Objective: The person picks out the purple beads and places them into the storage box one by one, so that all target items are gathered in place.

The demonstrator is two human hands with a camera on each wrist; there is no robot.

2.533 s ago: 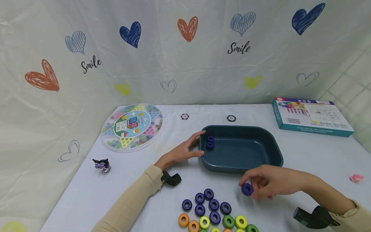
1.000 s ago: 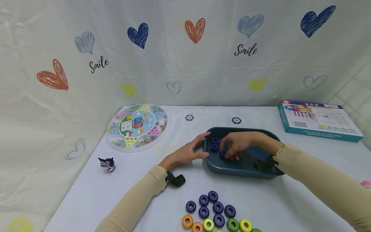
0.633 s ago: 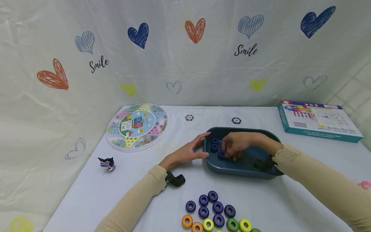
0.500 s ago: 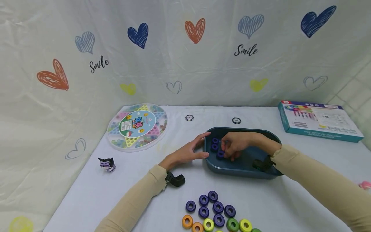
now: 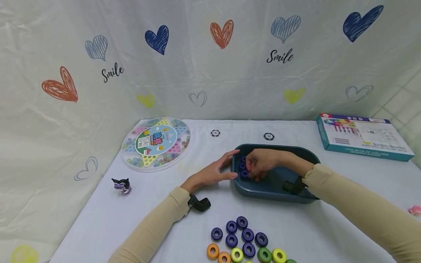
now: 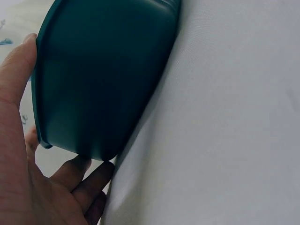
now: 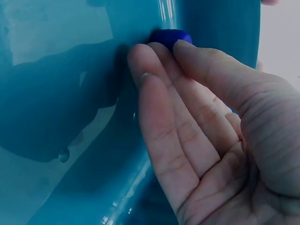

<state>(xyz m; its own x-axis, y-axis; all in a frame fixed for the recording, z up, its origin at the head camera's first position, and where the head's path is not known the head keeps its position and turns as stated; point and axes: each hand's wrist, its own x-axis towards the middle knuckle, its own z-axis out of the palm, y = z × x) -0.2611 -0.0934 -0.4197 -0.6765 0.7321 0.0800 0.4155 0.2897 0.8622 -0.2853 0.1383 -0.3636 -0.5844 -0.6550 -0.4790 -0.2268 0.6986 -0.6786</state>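
Note:
My right hand [image 5: 263,162] reaches into the dark teal tray [image 5: 276,189]. Its thumb and fingertips pinch a purple ring-shaped bead [image 7: 169,37], low by the tray's left end wall. In the head view this bead [image 5: 244,174] is nearest in a short row with two other purple beads [image 5: 242,166], the farthest partly hidden by the fingers. My left hand [image 5: 213,173] rests at the tray's left end, thumb and fingers spread. The left wrist view shows its thumb [image 6: 21,65] at the rim and fingers [image 6: 93,185] against the outer wall.
Several purple beads [image 5: 231,240] lie in front of the tray, with orange [image 5: 212,251], yellow [image 5: 279,255] and green beads [image 5: 264,254] nearer. A round game board [image 5: 156,144], a small figurine [image 5: 121,186], a flat box [image 5: 365,137], two chips [image 5: 268,136] and a pink item [image 5: 415,210] lie around.
My right hand has carried a purple bead from in front of the tray into it, then slid it left to the end of the row. The left hand stays at the tray's end.

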